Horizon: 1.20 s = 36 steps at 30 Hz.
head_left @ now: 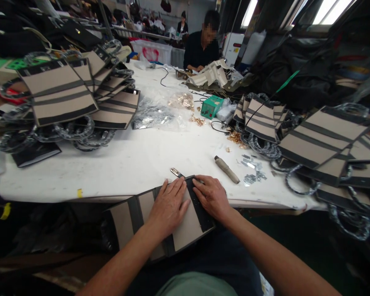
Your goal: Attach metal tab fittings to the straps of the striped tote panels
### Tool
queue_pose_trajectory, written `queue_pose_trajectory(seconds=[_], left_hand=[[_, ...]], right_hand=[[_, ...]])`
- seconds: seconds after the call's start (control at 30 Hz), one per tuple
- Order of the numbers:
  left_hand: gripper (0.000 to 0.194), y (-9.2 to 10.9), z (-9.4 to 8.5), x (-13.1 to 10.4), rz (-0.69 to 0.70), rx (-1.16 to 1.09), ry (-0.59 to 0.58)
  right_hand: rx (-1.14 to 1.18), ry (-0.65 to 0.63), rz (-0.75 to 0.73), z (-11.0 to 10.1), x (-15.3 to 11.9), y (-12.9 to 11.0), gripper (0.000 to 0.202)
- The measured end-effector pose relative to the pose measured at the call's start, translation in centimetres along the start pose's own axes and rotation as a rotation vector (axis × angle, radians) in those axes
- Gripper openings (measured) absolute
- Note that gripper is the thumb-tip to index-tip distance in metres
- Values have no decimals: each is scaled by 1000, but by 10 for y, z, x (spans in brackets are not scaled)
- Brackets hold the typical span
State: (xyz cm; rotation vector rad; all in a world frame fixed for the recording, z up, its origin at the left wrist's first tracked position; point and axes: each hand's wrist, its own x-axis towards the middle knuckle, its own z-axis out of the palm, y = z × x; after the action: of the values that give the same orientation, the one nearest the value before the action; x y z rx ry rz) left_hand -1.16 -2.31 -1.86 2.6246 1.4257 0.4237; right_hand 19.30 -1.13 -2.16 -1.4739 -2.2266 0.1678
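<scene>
A beige panel with dark stripes (188,230) lies tilted over the table's front edge and my lap. Flat on its middle rests my left hand (169,207), fingers stretched toward the far edge. My right hand (212,198) lies on the dark strip at the panel's right end, its fingertips near the far corner. A small metal clasp piece (176,172) sticks out beyond the panel, just past my left fingertips. To the right on the table lie a wrapped rod-like tool (227,169) and a scatter of small metal plates (253,174).
Stacked striped panels with plastic-wrapped handles stand left (61,92) and right (323,139) on the white table (117,168). Behind are a green box (212,107), plastic bags (160,111) and gold-coloured parts (236,138). A person (202,47) sits at the far end.
</scene>
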Motion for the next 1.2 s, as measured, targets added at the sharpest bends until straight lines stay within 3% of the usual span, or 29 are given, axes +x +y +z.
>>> queue_pose_trajectory(seconds=[0.27,0.57,0.77,0.87,0.93,1.1,1.2], left_hand=[[51,-2,-5,5,14,8,-25],[53,0,9,4,33,140,2],[53,-11,13,1,71,155,52],[55,-19,16,-2,77,127,74],[56,-23,19,-3,76,111,95],[57,-25,25,-2,74,81,138],[58,-25,27,-1,77,70,145]], right_hand=[[-25,-64,-71,0,3,1,33],[-125,-147,-127,-10,9,-5,33],[11,-74,-96,-17,12,-1,28],[112,97,-12,-31,18,22,24],[140,200,98,-48,20,50,23],[-7,83,462,-100,-9,138,22],[-34,21,538,-113,-37,174,25]])
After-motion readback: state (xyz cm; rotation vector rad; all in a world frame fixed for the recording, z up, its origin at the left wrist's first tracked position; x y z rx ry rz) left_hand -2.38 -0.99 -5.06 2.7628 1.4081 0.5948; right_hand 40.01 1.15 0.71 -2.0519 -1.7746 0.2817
